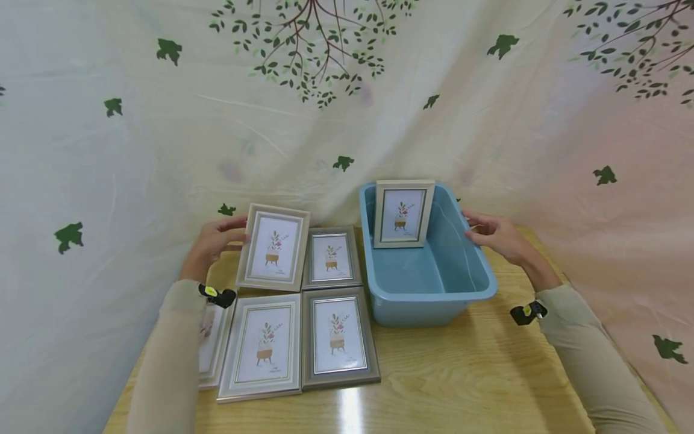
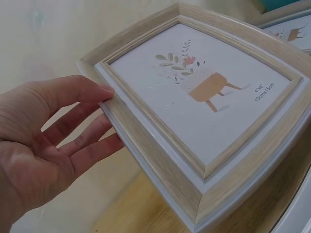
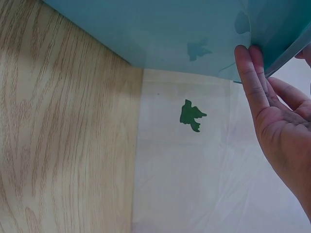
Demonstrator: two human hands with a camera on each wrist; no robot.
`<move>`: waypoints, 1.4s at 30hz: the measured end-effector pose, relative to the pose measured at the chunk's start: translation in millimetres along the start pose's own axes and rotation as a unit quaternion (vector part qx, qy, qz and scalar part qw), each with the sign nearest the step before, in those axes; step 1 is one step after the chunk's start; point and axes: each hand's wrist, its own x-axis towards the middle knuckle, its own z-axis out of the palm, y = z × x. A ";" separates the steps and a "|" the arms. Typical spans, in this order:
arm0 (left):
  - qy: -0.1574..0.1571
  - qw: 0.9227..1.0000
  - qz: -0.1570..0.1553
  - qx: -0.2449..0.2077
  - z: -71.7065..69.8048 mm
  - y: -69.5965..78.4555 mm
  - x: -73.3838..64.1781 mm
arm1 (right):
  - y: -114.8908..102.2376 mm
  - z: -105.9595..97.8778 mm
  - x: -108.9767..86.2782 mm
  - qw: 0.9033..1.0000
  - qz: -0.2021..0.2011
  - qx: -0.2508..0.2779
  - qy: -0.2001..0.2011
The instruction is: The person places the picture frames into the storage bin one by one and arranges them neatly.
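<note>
My left hand (image 1: 218, 241) pinches the left edge of a light wood-look picture frame (image 1: 273, 247), thumb on its front and fingers behind. The frame is tilted up, showing a print of a potted plant; its grain and white inner trim fill the left wrist view. My right hand (image 1: 496, 236) holds the right rim of a blue plastic basin (image 1: 434, 296). In the right wrist view, its straight fingers (image 3: 251, 80) lie against the basin's outer wall. A cream picture frame (image 1: 403, 242) stands inside the basin, leaning on the back wall.
On the wooden table (image 1: 434, 374) lie a small grey frame (image 1: 358, 256), a larger grey-brown frame (image 1: 371, 361), a silver-white frame (image 1: 233, 374) and another pale frame (image 1: 217, 361), partly hidden by my left sleeve. A leaf-patterned curtain (image 1: 271, 150) hangs behind the table.
</note>
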 end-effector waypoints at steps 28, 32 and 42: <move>0.096 0.989 0.080 -0.077 11.4 24.5 -1.0 | 2.0 -1.3 -2.0 1.000 0.022 -0.014 -0.006; 0.088 0.987 0.097 -0.097 20.6 40.0 -0.8 | 3.0 -1.5 -0.6 0.999 0.022 -0.026 -0.006; 0.056 0.985 0.132 -0.098 46.9 79.3 1.3 | 0.9 -2.2 0.4 0.999 0.022 -0.030 -0.008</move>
